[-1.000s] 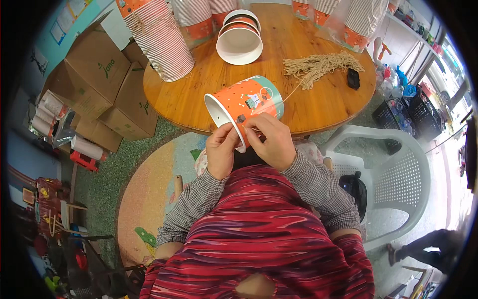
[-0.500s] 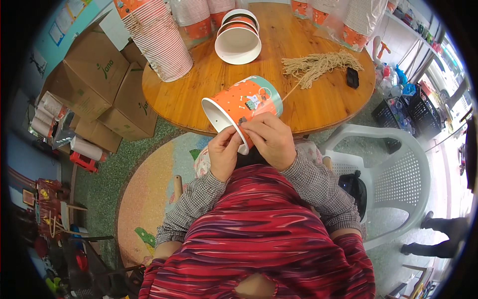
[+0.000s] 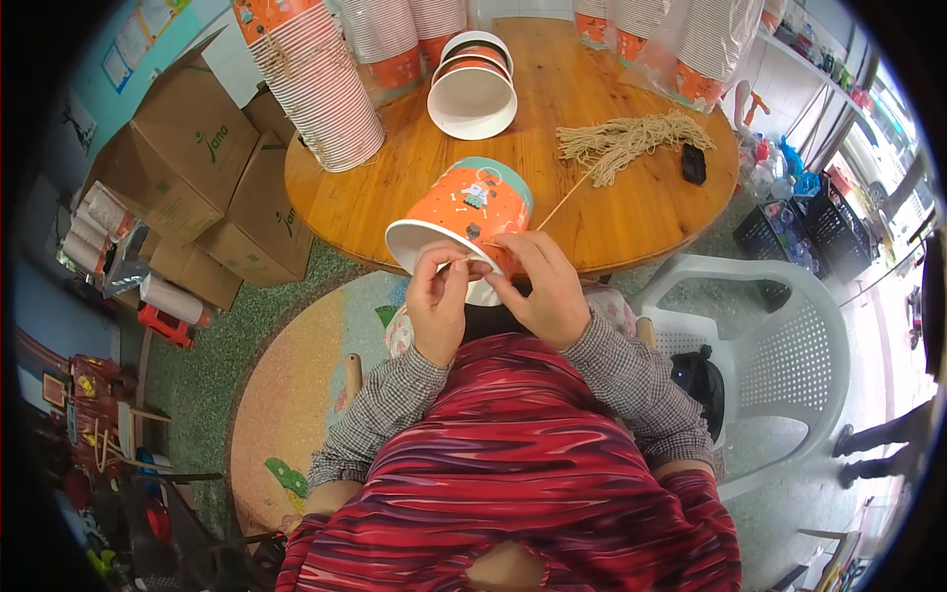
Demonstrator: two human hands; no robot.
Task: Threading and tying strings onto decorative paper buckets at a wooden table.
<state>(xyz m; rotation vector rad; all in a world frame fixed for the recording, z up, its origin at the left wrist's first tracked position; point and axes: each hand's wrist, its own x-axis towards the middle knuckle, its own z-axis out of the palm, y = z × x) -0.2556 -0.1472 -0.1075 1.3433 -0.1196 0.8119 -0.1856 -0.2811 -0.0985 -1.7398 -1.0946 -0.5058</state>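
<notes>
An orange paper bucket (image 3: 464, 217) with a teal band and white rim lies on its side at the near edge of the round wooden table (image 3: 612, 212). My left hand (image 3: 437, 301) pinches at its white rim. My right hand (image 3: 538, 286) holds the bucket's side and rim, with a thin tan cord (image 3: 564, 201) running from my fingers toward a bundle of tan cords (image 3: 631, 143) on the table. The fingertips of both hands meet at the rim.
Nested white-rimmed buckets (image 3: 473, 89) and tall stacks of orange paper buckets (image 3: 316, 94) stand on the table. A small black object (image 3: 693, 163) lies near the cords. Cardboard boxes (image 3: 212, 178) sit left, a white plastic chair (image 3: 769, 365) right, a colourful round rug (image 3: 296, 395) below.
The bucket has turned and dropped so its white open rim faces my left hand. My left hand has slid from the bucket's wall to the rim, beside my right fingers.
</notes>
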